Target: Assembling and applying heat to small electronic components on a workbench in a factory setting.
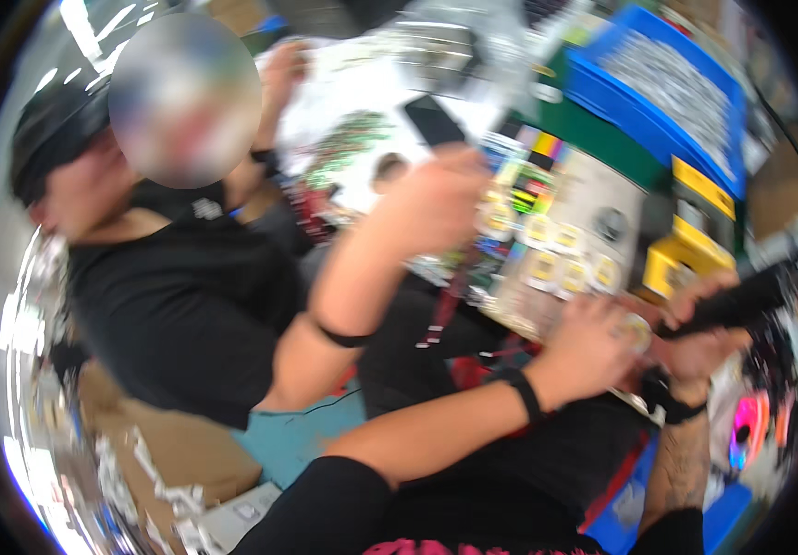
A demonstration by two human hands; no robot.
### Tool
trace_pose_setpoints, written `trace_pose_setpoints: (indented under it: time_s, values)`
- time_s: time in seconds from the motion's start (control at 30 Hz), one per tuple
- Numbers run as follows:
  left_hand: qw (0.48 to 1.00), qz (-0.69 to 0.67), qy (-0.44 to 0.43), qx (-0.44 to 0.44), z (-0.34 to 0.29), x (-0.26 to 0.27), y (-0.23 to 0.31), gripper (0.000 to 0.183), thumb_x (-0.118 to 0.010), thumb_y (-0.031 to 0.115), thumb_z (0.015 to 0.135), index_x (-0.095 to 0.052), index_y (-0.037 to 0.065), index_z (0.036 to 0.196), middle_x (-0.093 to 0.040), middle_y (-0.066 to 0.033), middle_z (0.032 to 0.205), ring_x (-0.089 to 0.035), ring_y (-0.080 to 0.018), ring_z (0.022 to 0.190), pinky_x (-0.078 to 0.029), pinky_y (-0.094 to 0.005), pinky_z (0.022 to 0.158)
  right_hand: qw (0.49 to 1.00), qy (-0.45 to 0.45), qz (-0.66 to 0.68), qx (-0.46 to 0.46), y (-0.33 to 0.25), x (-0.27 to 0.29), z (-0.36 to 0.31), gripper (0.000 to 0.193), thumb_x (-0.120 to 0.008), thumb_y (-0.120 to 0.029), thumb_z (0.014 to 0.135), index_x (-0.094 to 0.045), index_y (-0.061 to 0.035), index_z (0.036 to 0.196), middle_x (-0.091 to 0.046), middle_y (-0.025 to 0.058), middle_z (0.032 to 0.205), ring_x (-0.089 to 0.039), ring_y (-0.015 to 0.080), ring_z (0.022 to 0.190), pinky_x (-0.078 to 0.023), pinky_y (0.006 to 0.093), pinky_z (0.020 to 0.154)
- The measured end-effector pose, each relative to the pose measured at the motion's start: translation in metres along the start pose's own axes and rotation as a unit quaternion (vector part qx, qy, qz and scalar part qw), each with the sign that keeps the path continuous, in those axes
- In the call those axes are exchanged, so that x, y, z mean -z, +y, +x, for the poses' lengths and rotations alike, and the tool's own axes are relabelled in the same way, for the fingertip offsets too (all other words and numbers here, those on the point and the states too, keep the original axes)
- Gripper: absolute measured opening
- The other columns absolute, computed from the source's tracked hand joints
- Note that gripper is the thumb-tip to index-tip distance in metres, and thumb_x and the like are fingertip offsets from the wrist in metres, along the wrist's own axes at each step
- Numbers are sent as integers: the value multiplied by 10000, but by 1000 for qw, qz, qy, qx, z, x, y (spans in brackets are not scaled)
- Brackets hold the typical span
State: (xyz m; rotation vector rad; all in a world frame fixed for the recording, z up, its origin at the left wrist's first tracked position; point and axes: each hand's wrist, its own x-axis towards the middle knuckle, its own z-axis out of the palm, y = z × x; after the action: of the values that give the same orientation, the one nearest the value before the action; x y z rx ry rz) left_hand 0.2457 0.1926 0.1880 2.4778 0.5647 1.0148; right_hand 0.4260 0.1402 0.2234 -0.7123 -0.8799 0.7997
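Observation:
My left hand point(593, 344), with a black band on its wrist, is closed at the near edge of the work surface. Its fingertips grip a small round pale disc with a yellow middle point(637, 331). Just right of it, my right hand point(702, 347) wraps around a long black tube-like object point(732, 301), its kind too blurred to make out. Beyond my left hand, several similar pale discs with yellow marks point(570, 264) lie in rows on a beige board point(593, 199).
A co-worker in black point(186, 305) sits at left, one arm reaching over the table near a black phone point(434, 120). A blue bin point(593, 92) of small clear pieces stands far right, a yellow-and-black box point(686, 250) before it. Brown cardboard point(154, 425) lies lower left.

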Motion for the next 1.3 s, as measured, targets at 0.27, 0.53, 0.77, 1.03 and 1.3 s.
trace_pose_setpoints:
  time_s: [0.27,0.53,0.77,1.03,1.3]
  values:
    - [1000,-1,27,15,0,12,5,243,-754,337,827,-733,107,903,-635,-102,1085,-513,-309,1170,-366,-470,981,996,0,-69,61,-46,-20,-26,803,-633,-769,868,-398,-42,1114,-495,72,838,-495,150,682,-425,286,653]
    - [998,-13,49,36,8,12,9,179,-714,260,828,-751,86,851,-646,-99,1055,-521,-302,1157,-364,-474,963,993,58,-99,40,-60,-4,-76,732,-597,-697,942,-380,-22,1126,-468,86,841,-487,150,676,-430,258,600]
    - [999,9,12,38,15,15,12,167,-723,236,794,-761,73,787,-707,-77,977,-552,-280,1131,-360,-486,974,985,92,-138,50,-59,-12,-79,719,-492,-728,975,-383,-33,1122,-432,64,877,-481,124,683,-415,235,580]
    - [998,2,-44,55,16,13,15,197,-733,245,813,-745,61,883,-716,-66,1003,-567,-273,1110,-355,-482,973,984,97,-133,64,-59,-14,-82,704,-507,-699,987,-375,-26,1149,-436,70,909,-520,139,707,-423,246,569]
    - [999,-16,26,25,11,8,3,159,-734,253,871,-680,191,1007,-687,-34,1111,-568,-266,1127,-354,-475,949,985,99,-130,60,-59,-25,-77,692,-513,-701,983,-383,-35,1122,-456,67,823,-478,134,657,-407,247,556]
